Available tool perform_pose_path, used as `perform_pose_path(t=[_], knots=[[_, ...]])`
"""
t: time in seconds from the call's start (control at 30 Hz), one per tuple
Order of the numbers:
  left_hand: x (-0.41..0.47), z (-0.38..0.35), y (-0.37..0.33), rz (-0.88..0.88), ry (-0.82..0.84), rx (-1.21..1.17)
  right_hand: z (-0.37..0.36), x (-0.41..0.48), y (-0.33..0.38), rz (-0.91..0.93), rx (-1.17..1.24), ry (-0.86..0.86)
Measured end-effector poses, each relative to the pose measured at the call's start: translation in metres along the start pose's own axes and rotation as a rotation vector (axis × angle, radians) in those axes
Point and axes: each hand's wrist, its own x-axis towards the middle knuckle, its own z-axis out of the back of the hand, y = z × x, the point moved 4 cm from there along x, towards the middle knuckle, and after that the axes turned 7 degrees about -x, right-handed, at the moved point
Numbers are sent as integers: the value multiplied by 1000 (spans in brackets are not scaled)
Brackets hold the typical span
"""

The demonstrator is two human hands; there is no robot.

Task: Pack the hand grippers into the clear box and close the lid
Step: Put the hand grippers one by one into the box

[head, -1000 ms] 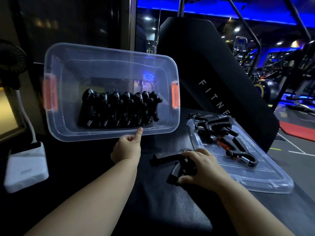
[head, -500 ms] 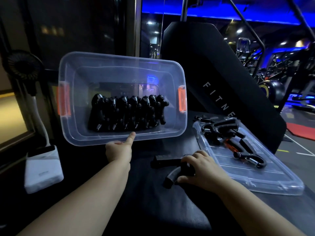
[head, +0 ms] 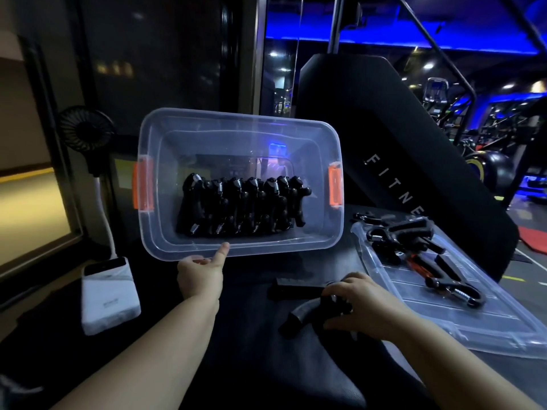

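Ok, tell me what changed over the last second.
Nothing moved; only the view shifted. The left hand still holds the clear box tilted by its near rim, and the right hand still grips a hand gripper beside the lid.

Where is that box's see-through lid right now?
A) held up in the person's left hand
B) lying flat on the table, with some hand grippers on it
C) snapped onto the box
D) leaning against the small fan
B: the clear lid lies flat beside the clear box, with several hand grippers resting on it.
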Motion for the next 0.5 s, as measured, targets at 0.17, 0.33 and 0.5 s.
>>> perform_pose_path(t=[0.17, 0.33, 0.5], knots=[[-4, 1, 2, -7, 3, -14, 7, 3, 22, -38, 60, 52], [-7, 2, -1, -13, 12, 6, 9, 11, 30, -27, 104, 10], [-2, 4, 3, -17, 19, -4, 14, 16, 40, -3, 69, -13]])
